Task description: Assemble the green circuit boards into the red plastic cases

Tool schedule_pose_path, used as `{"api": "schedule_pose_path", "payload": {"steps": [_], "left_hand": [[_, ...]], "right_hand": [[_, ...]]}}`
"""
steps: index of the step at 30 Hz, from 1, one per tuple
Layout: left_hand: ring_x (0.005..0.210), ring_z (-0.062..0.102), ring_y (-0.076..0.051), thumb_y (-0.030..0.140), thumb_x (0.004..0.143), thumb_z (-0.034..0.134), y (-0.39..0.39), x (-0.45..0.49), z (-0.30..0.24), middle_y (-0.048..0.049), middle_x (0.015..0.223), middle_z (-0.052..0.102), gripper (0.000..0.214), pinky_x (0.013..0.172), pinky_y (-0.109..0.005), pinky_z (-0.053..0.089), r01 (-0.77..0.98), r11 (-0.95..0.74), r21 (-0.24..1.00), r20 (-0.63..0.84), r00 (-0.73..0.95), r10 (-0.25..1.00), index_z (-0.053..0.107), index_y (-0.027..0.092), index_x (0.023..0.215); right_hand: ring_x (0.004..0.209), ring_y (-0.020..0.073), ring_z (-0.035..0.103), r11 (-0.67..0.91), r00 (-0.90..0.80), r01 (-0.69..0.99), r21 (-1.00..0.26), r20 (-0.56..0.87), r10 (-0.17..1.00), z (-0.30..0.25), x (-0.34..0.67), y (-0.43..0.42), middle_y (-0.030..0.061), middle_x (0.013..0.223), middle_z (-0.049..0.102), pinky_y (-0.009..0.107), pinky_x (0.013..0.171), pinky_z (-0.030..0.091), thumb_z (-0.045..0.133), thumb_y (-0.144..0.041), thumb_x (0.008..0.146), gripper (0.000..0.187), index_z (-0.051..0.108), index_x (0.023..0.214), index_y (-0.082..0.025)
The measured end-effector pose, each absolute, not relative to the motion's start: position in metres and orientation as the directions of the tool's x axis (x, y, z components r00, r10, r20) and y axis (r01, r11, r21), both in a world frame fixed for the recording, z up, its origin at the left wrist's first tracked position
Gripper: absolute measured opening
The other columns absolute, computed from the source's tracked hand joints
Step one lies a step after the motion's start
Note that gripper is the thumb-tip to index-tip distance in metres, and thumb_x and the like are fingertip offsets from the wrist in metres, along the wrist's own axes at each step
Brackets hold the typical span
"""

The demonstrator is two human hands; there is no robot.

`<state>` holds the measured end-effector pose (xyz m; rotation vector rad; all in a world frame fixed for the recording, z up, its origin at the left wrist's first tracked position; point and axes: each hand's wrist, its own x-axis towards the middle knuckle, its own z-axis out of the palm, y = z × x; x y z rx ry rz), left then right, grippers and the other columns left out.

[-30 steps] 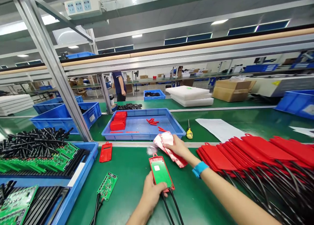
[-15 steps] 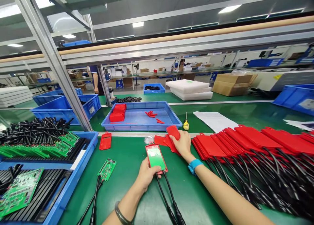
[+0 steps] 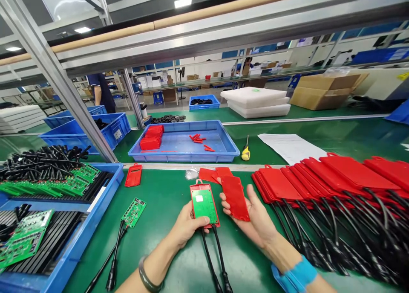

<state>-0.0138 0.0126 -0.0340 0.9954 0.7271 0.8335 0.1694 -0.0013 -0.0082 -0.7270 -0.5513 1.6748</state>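
My left hand [image 3: 189, 221] grips a red plastic case with a green circuit board [image 3: 204, 207] lying in it, thumb pressed on the board's lower end. Two black cables [image 3: 213, 259] run from that end toward me. In my right hand [image 3: 255, 220], palm up, rests a flat red cover plate [image 3: 235, 198], fingers curled round its left edge. It is just right of the case, apart from it. Behind, loose red plates [image 3: 209, 174] lie on the green bench. To the left are a red case shell [image 3: 133, 175] and another circuit board [image 3: 133, 212] with black cables.
A blue tray [image 3: 183, 156] with red parts stands behind, a yellow screwdriver [image 3: 246, 152] beside it. Stacked red cases [image 3: 277, 183] with cables fill the right. A blue bin [image 3: 116, 172] of circuit boards is at left. A metal post [image 3: 64, 84] rises there. Paper [image 3: 289, 147] lies at the back.
My right hand has lifted a red cover plate off the loose pile, turned palm up and come nearer the case. My left hand still holds the case. The view has tilted down slightly.
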Motion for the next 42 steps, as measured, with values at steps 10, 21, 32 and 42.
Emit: {"api": "schedule_pose_path", "payload": {"steps": [10,21,32,42], "left_hand": [[0.079,0.065,-0.022,0.051,0.084,0.049,0.011,-0.008,-0.037,-0.0134,0.101,0.066,0.051,0.059,-0.029,0.051,-0.279,0.365,0.888,-0.201,0.478,0.855,0.055,0.013,0.118],[0.093,0.06,-0.022,0.049,0.086,0.047,0.005,-0.007,-0.041,-0.0104,0.112,0.062,0.052,0.07,-0.029,0.049,-0.192,0.267,0.944,-0.16,0.443,0.882,0.05,0.016,0.126],[0.087,0.061,-0.02,0.051,0.087,0.045,0.005,-0.008,-0.042,-0.0093,0.109,0.063,0.052,0.073,-0.029,0.049,-0.187,0.237,0.953,-0.133,0.444,0.886,0.051,0.017,0.126],[0.096,0.058,-0.021,0.045,0.09,0.041,0.001,-0.012,-0.029,-0.0068,0.111,0.064,0.048,0.087,-0.03,0.043,0.031,-0.033,0.999,0.013,0.5,0.866,0.049,0.019,0.129]], "right_hand": [[0.079,0.0139,0.059,-0.187,-0.103,-0.548,-0.815,-0.156,0.982,-0.014,0.164,-0.012,0.0004,0.088,0.064,0.024,0.072,0.049,0.069,-0.03,0.079,0.017,0.063,0.094,-0.023],[0.055,0.0096,0.047,-0.016,0.049,-0.124,-0.992,-0.022,0.999,-0.029,0.154,-0.014,-0.0033,0.071,0.052,0.02,0.048,0.04,0.07,-0.04,0.075,0.049,0.051,0.115,-0.02],[0.05,0.0068,0.04,0.042,0.068,-0.038,-0.998,0.039,0.997,-0.033,0.153,-0.015,-0.0017,0.081,0.045,0.02,0.044,0.038,0.068,-0.037,0.077,0.049,0.052,0.121,-0.023],[0.05,0.0098,0.045,-0.028,0.052,-0.118,-0.993,-0.034,0.998,-0.028,0.157,-0.013,-0.0032,0.074,0.048,0.022,0.047,0.043,0.065,-0.044,0.078,0.047,0.053,0.119,-0.025]]}}
